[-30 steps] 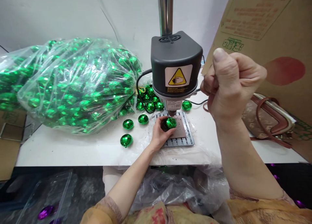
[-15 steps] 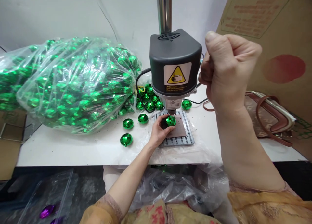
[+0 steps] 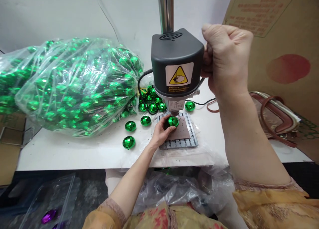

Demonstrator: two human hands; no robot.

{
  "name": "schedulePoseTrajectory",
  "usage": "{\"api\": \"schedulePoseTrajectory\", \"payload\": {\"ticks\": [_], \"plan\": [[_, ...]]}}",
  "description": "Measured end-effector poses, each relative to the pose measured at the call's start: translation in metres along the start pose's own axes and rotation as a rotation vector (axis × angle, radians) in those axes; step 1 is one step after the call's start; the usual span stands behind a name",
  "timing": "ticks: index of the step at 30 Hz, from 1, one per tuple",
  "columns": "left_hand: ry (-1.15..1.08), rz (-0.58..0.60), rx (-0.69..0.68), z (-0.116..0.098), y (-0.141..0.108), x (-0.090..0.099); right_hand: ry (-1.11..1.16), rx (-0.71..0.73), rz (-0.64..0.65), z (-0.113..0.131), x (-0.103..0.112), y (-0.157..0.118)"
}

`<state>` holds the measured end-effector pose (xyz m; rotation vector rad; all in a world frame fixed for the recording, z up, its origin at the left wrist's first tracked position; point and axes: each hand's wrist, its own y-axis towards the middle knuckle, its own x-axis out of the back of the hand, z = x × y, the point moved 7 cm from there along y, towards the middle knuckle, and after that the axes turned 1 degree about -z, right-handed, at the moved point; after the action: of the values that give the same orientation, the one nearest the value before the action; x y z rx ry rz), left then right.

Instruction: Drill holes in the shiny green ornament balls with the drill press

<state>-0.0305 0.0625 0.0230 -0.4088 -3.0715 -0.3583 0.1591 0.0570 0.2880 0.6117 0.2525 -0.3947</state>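
A black drill press head (image 3: 177,53) with a yellow warning label stands over a slotted metal base (image 3: 178,143). Between thumb and fingers, my left hand (image 3: 160,131) pinches a shiny green faceted ornament (image 3: 172,121) on the brownish pad (image 3: 183,131), right under the drill's chuck. My right hand (image 3: 228,56) is raised at the right side of the drill head, its fingers curled in a fist; what it grips is hidden behind the hand and the drill head.
A clear bag of green ornaments (image 3: 82,86) fills the table's left side. Loose green ornaments (image 3: 129,142) lie left of the base, another (image 3: 190,106) behind it. A brown handbag (image 3: 274,117) and cardboard box (image 3: 286,33) stand at the right.
My right hand has moved slightly left and closer to the drill head. The chuck and the ornament under it look slightly shifted, with my left hand still pinching the ornament.
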Motion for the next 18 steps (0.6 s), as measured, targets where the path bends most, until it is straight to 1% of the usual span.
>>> {"api": "schedulePoseTrajectory", "payload": {"ticks": [4,8,13,15,18], "plan": [[0.02,0.026,0.012,0.001,0.0,0.001,-0.007,0.008,-0.011,0.001,0.001,-0.001],[0.031,0.028,0.011,0.0,-0.002,0.0,-0.023,0.009,-0.011,0.0,0.001,-0.001],[0.038,0.024,0.003,-0.004,-0.009,-0.006,0.001,0.025,-0.014,0.0,0.001,-0.001],[0.041,0.007,0.002,-0.005,-0.012,-0.008,-0.002,0.028,-0.011,-0.001,0.001,-0.002],[0.058,-0.055,-0.011,-0.005,-0.016,-0.005,-0.006,0.031,-0.005,-0.001,0.001,-0.002]]}}
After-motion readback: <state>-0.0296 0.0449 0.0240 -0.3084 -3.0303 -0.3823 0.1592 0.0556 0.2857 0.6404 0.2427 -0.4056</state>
